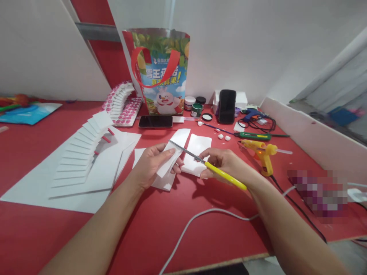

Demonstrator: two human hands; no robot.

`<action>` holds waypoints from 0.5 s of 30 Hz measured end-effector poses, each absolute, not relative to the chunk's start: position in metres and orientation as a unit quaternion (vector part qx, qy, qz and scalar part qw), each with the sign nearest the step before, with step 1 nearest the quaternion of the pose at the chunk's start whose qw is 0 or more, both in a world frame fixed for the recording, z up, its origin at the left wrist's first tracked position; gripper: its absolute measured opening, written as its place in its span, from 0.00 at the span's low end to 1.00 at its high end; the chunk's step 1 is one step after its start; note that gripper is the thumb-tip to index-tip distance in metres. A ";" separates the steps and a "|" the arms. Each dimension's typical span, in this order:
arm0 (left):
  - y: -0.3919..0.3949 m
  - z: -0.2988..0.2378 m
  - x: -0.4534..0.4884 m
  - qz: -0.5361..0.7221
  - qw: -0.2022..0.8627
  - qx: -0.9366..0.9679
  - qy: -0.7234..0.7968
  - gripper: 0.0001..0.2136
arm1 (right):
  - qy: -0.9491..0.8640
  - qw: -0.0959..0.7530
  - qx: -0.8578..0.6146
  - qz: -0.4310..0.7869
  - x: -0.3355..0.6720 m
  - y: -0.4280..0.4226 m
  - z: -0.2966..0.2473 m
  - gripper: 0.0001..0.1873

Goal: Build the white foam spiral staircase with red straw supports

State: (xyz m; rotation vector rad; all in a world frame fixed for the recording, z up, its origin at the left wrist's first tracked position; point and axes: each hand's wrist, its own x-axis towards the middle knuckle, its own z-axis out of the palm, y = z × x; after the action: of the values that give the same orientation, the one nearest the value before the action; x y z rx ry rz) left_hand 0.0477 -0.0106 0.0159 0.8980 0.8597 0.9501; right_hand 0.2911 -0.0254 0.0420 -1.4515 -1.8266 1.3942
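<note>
Head view | right hand (222,162) grips yellow-handled scissors (213,169), blades (187,152) pointing leftward across white paper (166,164) | left hand (153,162) pinches that paper above the red worktop (149,229), seemingly bracing it against the blades

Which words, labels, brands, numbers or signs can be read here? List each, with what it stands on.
"雪王": carrier bag, large white line; the rest is partly covered by the red handle.
"果!": end of the bag's yellow line.
Bag's small logo text: too small.
Green jar label: too small.
Green tool, yellow marking: too small.
Pixelated item: blurred.
</note>
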 end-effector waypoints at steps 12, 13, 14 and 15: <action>-0.003 0.020 0.036 0.417 0.505 0.518 0.550 0.16 | -0.552 0.385 -0.527 0.519 0.299 -0.020 0.037 0.27; -0.002 0.018 0.036 0.408 0.463 0.551 0.562 0.18 | -0.540 0.410 -0.534 0.506 0.299 -0.019 0.036 0.27; -0.002 0.017 0.037 0.403 0.414 0.586 0.569 0.20 | -0.531 0.425 -0.545 0.490 0.301 -0.017 0.035 0.27; -0.002 0.015 0.038 0.401 0.356 0.621 0.571 0.22 | -0.530 0.428 -0.559 0.473 0.302 -0.015 0.033 0.27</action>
State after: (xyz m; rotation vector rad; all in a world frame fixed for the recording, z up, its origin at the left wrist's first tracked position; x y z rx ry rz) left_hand 0.0380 -0.0022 0.0153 1.6048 1.4742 1.0368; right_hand 0.3023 -0.0154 0.0329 -1.3973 -1.3237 1.1802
